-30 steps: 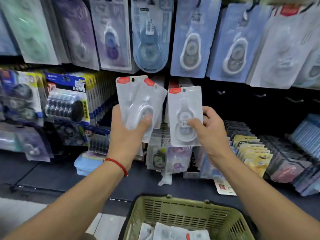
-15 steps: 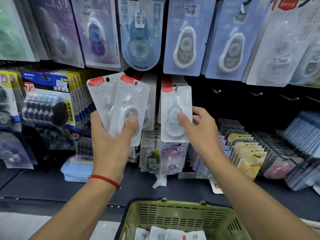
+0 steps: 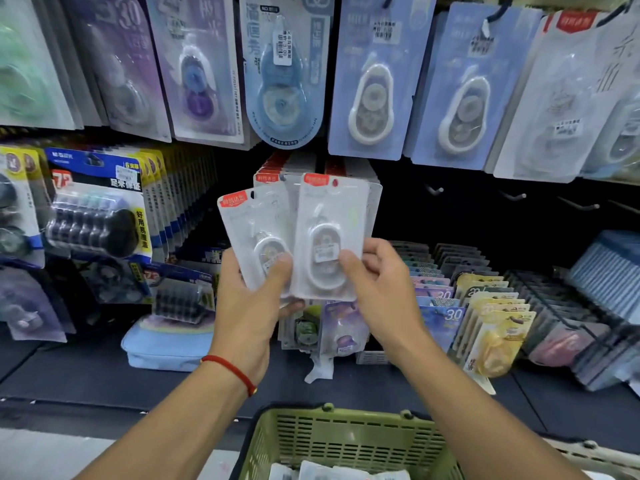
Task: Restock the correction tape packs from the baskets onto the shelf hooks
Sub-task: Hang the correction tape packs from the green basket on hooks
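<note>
The shelf wall (image 3: 485, 216) fills most of what I see, its top row hung with big purple and blue blister cards (image 3: 372, 81) and a run of bare hooks (image 3: 512, 195) showing against the dark panel to the right. Below that, rows of smaller packs stand on the lower shelf, with yellow ones (image 3: 498, 327) at the right and a pale blue pouch (image 3: 162, 344) lying flat at the left. At the bottom edge sits the green basket (image 3: 346, 441), with a few white packs (image 3: 332, 472) lying in it (only their tops show).

My left hand (image 3: 249, 299) is curled round a small fan of correction tape packs (image 3: 256, 237), thumb pressed on the front one, red string bracelet (image 3: 232, 370) at the wrist. My right hand (image 3: 381, 282) pinches a single pack (image 3: 329, 237) by its lower right side, thumb on the clear bubble, fingers behind the card. That pack stands upright and overlaps the edge of the fan in my left hand, both held up in front of a hanging stack of the same red-tabbed cards (image 3: 304, 164) just behind.
</note>
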`<state>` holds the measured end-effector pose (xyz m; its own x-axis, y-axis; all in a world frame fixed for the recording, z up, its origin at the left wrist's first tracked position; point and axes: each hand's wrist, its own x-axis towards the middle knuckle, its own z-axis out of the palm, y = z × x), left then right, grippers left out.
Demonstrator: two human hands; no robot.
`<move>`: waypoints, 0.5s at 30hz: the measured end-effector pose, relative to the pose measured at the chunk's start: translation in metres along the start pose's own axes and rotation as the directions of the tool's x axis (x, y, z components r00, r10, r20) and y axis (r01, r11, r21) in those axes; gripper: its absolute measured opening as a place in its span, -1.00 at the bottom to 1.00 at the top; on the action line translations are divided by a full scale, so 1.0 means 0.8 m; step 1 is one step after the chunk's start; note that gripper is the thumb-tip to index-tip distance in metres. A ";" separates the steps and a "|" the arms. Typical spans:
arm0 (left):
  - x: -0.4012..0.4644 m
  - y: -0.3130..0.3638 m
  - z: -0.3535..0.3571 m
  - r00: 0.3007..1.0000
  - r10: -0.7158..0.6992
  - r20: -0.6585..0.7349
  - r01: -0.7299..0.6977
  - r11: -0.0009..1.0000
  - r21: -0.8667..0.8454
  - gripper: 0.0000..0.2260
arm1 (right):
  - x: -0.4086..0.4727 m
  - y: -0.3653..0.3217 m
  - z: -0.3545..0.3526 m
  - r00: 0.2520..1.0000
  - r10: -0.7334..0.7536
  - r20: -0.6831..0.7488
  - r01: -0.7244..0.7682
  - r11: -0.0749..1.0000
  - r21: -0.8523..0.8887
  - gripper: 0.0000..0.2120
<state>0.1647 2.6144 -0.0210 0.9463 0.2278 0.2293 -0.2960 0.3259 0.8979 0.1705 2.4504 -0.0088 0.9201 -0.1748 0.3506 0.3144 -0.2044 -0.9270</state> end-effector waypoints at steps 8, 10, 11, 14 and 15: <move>0.013 0.000 -0.016 0.994 0.020 -0.106 -0.017 0.999 0.029 -0.74 | 0.006 -0.006 -0.013 0.992 -0.037 -0.125 0.038 0.999 0.010 -0.86; 0.013 0.001 -0.017 0.993 0.030 -0.116 -0.025 0.999 0.037 -0.73 | 0.004 -0.009 -0.011 0.985 -0.066 -0.158 0.069 0.997 0.016 -0.88; 0.013 0.001 -0.017 0.992 0.034 -0.118 -0.030 0.999 0.038 -0.73 | 0.003 -0.010 -0.011 0.983 -0.076 -0.169 0.080 0.997 0.017 -0.90; 0.014 0.004 -0.019 0.991 0.060 -0.118 -0.053 0.997 0.061 -0.72 | 0.001 -0.009 -0.014 0.976 -0.093 -0.197 0.103 0.994 0.040 -0.90; 0.013 0.004 -0.019 0.991 0.071 -0.110 -0.063 0.995 0.073 -0.72 | 0.001 -0.008 -0.017 0.969 -0.107 -0.223 0.116 0.993 0.026 -0.90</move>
<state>0.1718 2.6322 -0.0213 0.9028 0.3502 0.2496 -0.3449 0.2429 0.9067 0.1662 2.4385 -0.0004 0.8060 -0.3619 0.4684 0.4247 -0.1977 -0.8835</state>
